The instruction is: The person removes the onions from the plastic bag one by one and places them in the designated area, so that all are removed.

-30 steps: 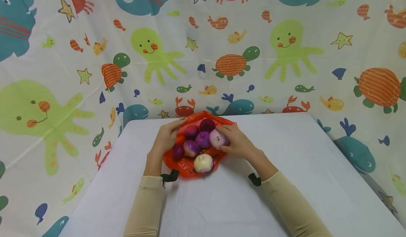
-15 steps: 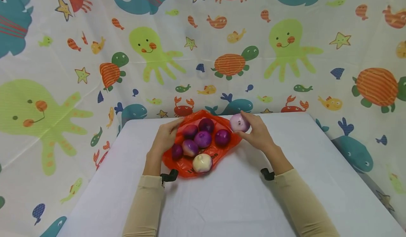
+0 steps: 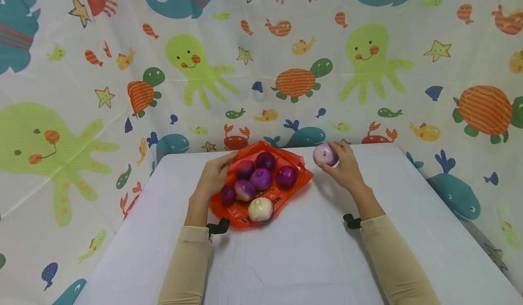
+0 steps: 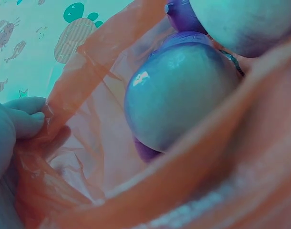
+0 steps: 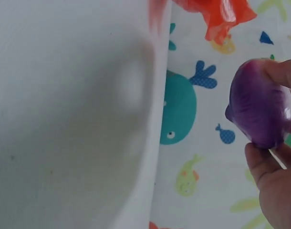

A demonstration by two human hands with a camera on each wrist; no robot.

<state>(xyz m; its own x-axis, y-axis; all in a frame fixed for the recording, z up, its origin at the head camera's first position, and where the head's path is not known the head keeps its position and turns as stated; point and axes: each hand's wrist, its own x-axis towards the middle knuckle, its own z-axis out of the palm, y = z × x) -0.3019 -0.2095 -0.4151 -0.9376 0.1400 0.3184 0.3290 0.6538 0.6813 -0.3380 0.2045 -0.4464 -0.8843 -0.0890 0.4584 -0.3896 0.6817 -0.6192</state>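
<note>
The right grip (image 3: pixel 346 166) has thumb and fingers closed round the sides of a purple onion (image 3: pixel 324 154), held clear of the red bag (image 3: pixel 304 178), to its right and over the far part of the desk (image 3: pixel 278 259). It looks raised, though neither view settles how high. The left grip (image 3: pixel 213 174) pinches the bag's left edge; the left wrist view is murky, but the film does seem caught between thumb and finger. Seven more onions (image 3: pixel 261 179) lie on the red film, the pale one nearest. To do this well, I would hold the left pinch firm so the loose film cannot drag and start the load rolling. The carried onion is smooth and likely to roll, so any setting-down should be gentle, steadied before release.
</note>
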